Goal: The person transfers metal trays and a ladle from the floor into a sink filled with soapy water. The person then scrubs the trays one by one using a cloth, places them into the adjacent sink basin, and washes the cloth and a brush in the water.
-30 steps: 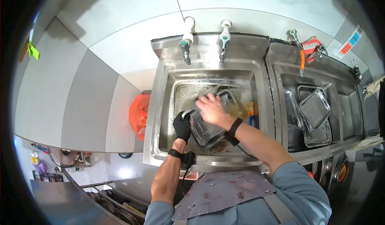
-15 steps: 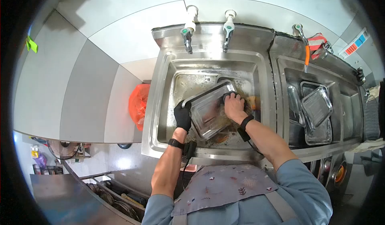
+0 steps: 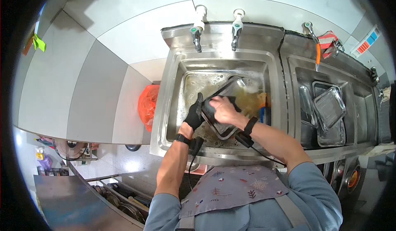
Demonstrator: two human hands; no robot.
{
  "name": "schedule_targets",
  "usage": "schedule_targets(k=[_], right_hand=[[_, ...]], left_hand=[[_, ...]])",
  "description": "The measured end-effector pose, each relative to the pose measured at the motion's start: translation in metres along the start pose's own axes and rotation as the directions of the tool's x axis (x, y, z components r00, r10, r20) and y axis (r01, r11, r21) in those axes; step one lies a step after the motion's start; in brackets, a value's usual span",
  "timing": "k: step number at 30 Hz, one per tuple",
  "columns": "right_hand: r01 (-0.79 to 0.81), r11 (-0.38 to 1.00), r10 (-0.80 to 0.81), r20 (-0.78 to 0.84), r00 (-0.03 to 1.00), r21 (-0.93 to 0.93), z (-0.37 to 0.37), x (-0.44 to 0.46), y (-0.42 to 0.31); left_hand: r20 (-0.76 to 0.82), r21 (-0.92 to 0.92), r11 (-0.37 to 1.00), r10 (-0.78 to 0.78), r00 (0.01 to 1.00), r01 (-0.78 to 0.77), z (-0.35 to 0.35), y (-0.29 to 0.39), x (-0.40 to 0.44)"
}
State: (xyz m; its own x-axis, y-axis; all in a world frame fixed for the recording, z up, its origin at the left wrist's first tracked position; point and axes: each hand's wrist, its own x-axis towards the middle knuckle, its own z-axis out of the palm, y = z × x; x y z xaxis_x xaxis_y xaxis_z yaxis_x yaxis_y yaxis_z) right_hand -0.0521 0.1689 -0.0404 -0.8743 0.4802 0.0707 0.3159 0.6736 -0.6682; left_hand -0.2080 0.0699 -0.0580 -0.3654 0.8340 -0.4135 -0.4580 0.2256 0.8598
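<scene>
A rectangular metal tray (image 3: 224, 131) is tilted over the murky, foamy water in the left sink basin (image 3: 270, 124). My left hand (image 3: 194, 113), in a black glove, grips the tray by its left edge, with one finger or the thumb pointing up. My right hand (image 3: 222, 109), bare and smeared by motion, is over the inside of the tray. Beside its fingers shows a dark, soft-looking piece (image 3: 236, 103), pressed against the tray; its kind is unclear. Something blue and orange (image 3: 263, 107) lies at the basin's right side.
Two taps (image 3: 197, 37) stand on the wall behind the basin. Several metal trays (image 3: 330, 109) are stacked in the right basin, under a tap with an orange hose (image 3: 318, 56). An orange-red plastic bag (image 3: 147, 107) hangs left of the sink. A drawer with utensils (image 3: 119, 198) lies below left.
The tray has turned to a steeper slant and its near end has shifted right. My right hand has swept left across it, and my left hand has moved slightly right.
</scene>
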Motion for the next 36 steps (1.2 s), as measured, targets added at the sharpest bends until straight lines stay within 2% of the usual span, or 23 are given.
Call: schedule_targets(k=[1, 2, 4, 5, 6, 7, 8, 9, 11, 12, 13, 14, 15, 16, 19, 22, 24, 25, 27, 30, 33, 34, 36], right_hand=[[0.052, 0.998, -0.054, 0.057, 0.997, 0.036, -0.001, -0.005, -0.009], [0.101, 0.992, -0.108, 0.109, 0.988, 0.075, -0.003, -0.008, -0.017], [0.275, 0.961, -0.276, 0.102, 0.956, 0.027, 0.009, -0.014, -0.011], [0.309, 0.951, -0.305, 0.167, 0.938, 0.004, 0.004, -0.019, -0.012], [0.344, 0.939, -0.331, 0.231, 0.915, -0.015, -0.004, -0.023, -0.018], [0.399, 0.917, -0.376, 0.283, 0.882, -0.026, -0.004, -0.025, -0.016], [0.441, 0.896, -0.406, 0.31, 0.859, -0.048, -0.002, -0.029, -0.017], [0.472, 0.879, -0.423, 0.354, 0.834, -0.063, -0.007, -0.032, -0.021], [0.492, 0.867, -0.427, 0.393, 0.814, -0.077, -0.015, -0.042, -0.03], [0.528, 0.84, -0.42, 0.466, 0.778, -0.124, -0.014, -0.047, -0.033], [0.566, 0.808, -0.408, 0.536, 0.739, -0.166, -0.012, -0.051, -0.033], [0.562, 0.81, -0.406, 0.529, 0.745, -0.169, -0.006, -0.055, -0.03], [0.531, 0.84, -0.397, 0.541, 0.742, -0.111, 0.004, -0.057, -0.019], [0.497, 0.866, -0.389, 0.554, 0.736, -0.052, 0.01, -0.058, -0.01], [0.475, 0.875, -0.299, 0.666, 0.683, -0.094, 0.002, -0.064, 0.009], [0.484, 0.852, -0.174, 0.764, 0.622, -0.2, -0.037, -0.06, -0.003], [0.462, 0.79, -0.045, 0.713, 0.7, -0.404, -0.056, -0.057, -0.005], [0.468, 0.785, -0.047, 0.714, 0.698, -0.406, -0.059, -0.052, -0.001], [0.37, 0.748, -0.015, 0.543, 0.84, -0.551, -0.068, -0.038, 0.007], [0.313, 0.828, -0.205, 0.268, 0.941, -0.465, -0.086, -0.005, 0.024], [0.237, 0.855, -0.364, -0.207, 0.908, -0.462, -0.107, 0.014, 0.021], [0.239, 0.857, -0.361, -0.201, 0.911, -0.457, -0.108, 0.02, 0.025], [0.147, 0.817, -0.385, -0.338, 0.859, -0.557, -0.105, 0.029, 0.028]], left_hand=[[0.125, -0.258, 0.966, 0.034, 0.991, -0.001, 0.009, 0.004, -0.001], [0.253, -0.344, 0.924, -0.078, 0.964, 0.165, -0.01, -0.005, 0.013], [0.496, -0.336, 0.891, -0.108, 0.862, 0.305, -0.011, 0.011, 0.01], [0.419, -0.096, 0.984, -0.095, 0.903, 0.148, -0.006, 0.023, -0.004], [0.38, -0.105, 0.979, -0.124, 0.917, 0.176, -0.013, 0.015, 0.008], [0.481, 0.425, 0.816, 0.164, 0.861, -0.393, -0.029, 0.005, 0.014], [0.691, 0.655, 0.142, 0.285, 0.664, -0.742, -0.041, 0.0, 0.015], [0.695, 0.651, 0.138, 0.287, 0.659, -0.746, -0.038, 0.009, 0.016], [0.566, 0.812, 0.273, -0.156, 0.81, -0.515, -0.025, 0.026, 0.015], [0.571, 0.81, 0.272, -0.162, 0.805, -0.52, -0.021, 0.02, 0.017], [0.364, 0.868, 0.386, -0.07, 0.929, -0.311, -0.023, 0.004, 0.022], [0.121, 0.856, 0.507, -0.007, 0.993, -0.1, -0.026, -0.01, 0.025], [0.151, 0.764, 0.633, 0.016, 0.988, -0.127, -0.051, -0.033, 0.039], [-0.015, 0.79, 0.611, -0.071, 0.997, 0.056, -0.039, -0.015, 0.026], [-0.035, 0.78, 0.625, 0.071, 0.997, -0.017, -0.027, 0.001, -0.005], [-0.093, 0.669, 0.74, 0.182, 0.979, -0.074, -0.034, 0.0, -0.011], [-0.158, 0.768, 0.639, 0.243, 0.957, -0.035, -0.031, -0.001, -0.015], [-0.14, 0.813, 0.574, 0.35, 0.926, -0.094, -0.027, -0.001, -0.015], [-0.145, 0.814, 0.573, 0.369, 0.918, -0.101, -0.013, 0.01, -0.023], [-0.152, 0.824, 0.559, 0.375, 0.914, -0.092, 0.001, 0.012, -0.029], [-0.117, 0.855, 0.496, 0.467, 0.876, -0.15, 0.019, 0.021, -0.04], [-0.116, 0.837, 0.525, 0.449, 0.886, -0.157, 0.023, 0.025, -0.043], [-0.121, 0.819, 0.552, 0.428, 0.896, -0.153, 0.024, 0.022, -0.047]])
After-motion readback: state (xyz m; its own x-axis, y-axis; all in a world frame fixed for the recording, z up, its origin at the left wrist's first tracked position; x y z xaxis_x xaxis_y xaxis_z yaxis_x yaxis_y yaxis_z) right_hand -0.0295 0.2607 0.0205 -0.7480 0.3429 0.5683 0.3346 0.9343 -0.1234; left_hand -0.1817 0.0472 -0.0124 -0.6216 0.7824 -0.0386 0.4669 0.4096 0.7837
